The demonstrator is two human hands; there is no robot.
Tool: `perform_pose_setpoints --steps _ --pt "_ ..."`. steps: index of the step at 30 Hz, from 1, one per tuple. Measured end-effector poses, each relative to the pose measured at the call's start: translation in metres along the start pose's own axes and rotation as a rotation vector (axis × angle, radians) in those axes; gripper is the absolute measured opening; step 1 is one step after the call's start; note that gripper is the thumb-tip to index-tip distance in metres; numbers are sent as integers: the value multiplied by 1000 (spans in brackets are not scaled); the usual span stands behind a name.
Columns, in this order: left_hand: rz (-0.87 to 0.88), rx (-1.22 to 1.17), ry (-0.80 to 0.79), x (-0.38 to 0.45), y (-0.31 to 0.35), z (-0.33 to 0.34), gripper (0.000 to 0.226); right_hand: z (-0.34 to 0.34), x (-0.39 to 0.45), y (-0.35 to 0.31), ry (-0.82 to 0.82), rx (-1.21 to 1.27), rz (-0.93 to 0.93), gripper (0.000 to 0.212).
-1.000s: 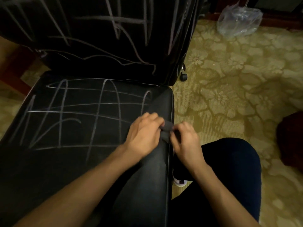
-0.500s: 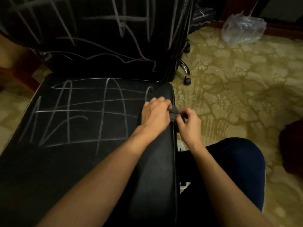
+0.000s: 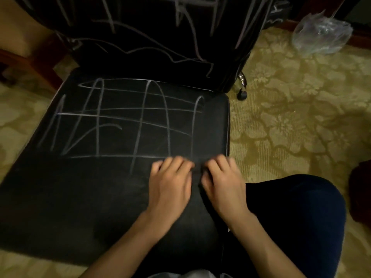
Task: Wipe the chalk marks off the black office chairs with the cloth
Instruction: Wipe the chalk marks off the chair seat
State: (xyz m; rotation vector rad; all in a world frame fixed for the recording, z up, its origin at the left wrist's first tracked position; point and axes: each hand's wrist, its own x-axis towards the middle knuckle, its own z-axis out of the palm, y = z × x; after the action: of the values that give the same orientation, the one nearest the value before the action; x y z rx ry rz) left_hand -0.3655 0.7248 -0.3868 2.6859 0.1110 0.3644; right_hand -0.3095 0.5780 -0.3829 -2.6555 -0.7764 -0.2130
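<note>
With your left hand (image 3: 170, 183) and right hand (image 3: 222, 183) pressing the dark cloth (image 3: 197, 170) between them at the seat's (image 3: 80, 197) near right, fingers blurred, the chalk marks (image 3: 128, 121) lie far-left, nearer your left hand.

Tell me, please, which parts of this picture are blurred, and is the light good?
Head view: dim, warm light; fingertips of the left hand and right hand smear with motion blur; dark cloth between them barely distinguishable; chalk marks stay fairly sharp.
</note>
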Motion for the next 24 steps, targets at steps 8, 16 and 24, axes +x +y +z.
perform_pose_setpoints --steps 8,16,24 --pt "-114 104 -66 67 -22 -5 17 18 75 -7 -22 -73 8 10" --pt "-28 50 -71 -57 -23 -40 20 0 -17 -39 -163 55 -227 16" --pt "-273 166 48 15 -72 -36 17 42 76 -71 -117 56 -136 11"
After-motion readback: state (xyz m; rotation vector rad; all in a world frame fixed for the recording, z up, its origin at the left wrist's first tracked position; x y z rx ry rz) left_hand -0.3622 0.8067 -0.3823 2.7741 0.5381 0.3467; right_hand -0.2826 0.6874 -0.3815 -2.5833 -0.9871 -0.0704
